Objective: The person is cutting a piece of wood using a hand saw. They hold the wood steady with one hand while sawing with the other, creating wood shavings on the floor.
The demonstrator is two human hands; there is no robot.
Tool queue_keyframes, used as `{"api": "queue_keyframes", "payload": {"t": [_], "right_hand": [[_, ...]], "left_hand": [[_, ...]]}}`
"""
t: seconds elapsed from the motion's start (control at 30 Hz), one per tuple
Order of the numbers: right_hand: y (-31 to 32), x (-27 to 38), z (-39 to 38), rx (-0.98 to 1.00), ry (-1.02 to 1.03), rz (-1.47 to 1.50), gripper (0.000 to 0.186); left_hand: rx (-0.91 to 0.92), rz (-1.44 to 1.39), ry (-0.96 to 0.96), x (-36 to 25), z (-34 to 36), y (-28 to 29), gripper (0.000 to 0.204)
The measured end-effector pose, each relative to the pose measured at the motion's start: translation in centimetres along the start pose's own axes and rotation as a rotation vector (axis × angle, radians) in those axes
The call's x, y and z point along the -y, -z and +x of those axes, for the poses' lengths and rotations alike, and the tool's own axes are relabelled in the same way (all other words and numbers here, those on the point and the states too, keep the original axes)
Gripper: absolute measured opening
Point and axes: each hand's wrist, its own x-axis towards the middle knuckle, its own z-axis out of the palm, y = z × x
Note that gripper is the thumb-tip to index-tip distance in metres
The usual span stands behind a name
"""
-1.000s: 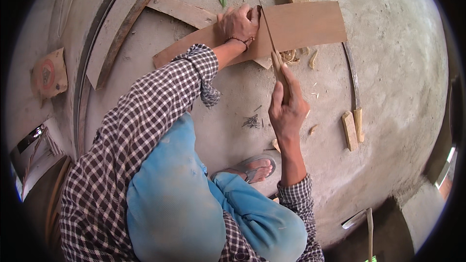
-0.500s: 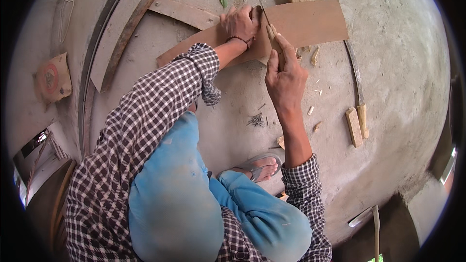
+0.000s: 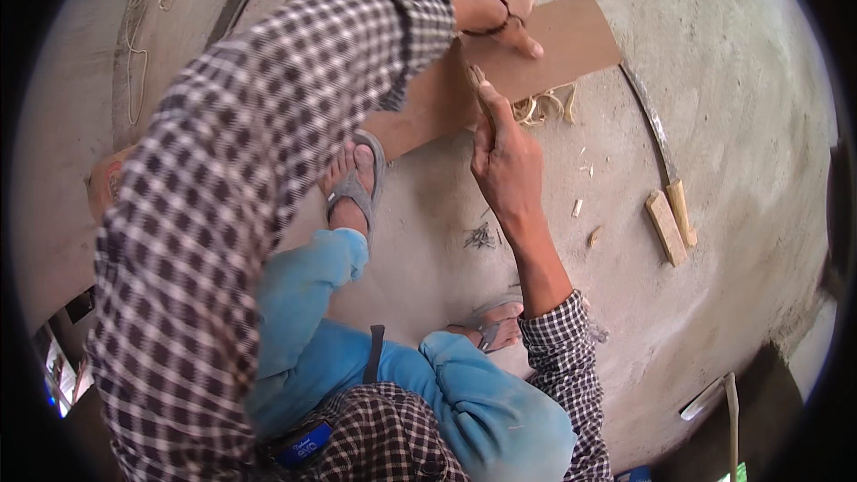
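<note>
Board (image 3: 578,40) lying across the far part of the floor (image 3: 420,196).
Left hand (image 3: 520,34) on its top, fingers hidden — grip cannot be told; right hand (image 3: 507,156) clasps a wooden handle (image 3: 477,80) at the near edge — shavings (image 3: 528,113) beside, long blade (image 3: 650,114) farther right.

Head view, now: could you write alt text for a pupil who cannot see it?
Left hand on a brown board, a person grips a wooden handle in the right hand. Pale shavings lie by the board; farther right, a long knife and wood block rest on the floor.
</note>
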Motion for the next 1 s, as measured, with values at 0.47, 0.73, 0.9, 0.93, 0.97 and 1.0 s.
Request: {"api": "queue_keyframes", "payload": {"t": [0.47,0.73,0.9,0.93,0.97,1.0], "right_hand": [[0.2,-0.2,0.7,0.013,0.060,-0.100,0.065],[4.1,0.2,-4.9,0.042,0.014,-0.090,0.057],[-0.8,-1.1,2.1,-0.033,0.126,-0.112,0.052],[-0.1,-1.4,1.4,-0.028,0.101,-0.084,0.050],[0.6,-0.8,-0.2,0.013,0.060,-0.072,0.047],[2.1,0.4,-2.3,0.051,0.034,-0.048,0.044]], "left_hand": [[0.001,-0.162,-0.054,0.8,0.8,-1.5,0.070],[0.028,-0.149,-0.188,1.8,1.8,-1.3,0.072],[-0.072,-0.071,-0.084,0.2,0.6,-1.2,0.079],[-0.079,-0.065,-0.135,0.1,1.2,-1.8,0.078],[-0.089,-0.053,-0.146,1.5,0.9,-2.0,0.078],[-0.071,-0.045,-0.100,2.7,0.2,-1.1,0.077]]}}
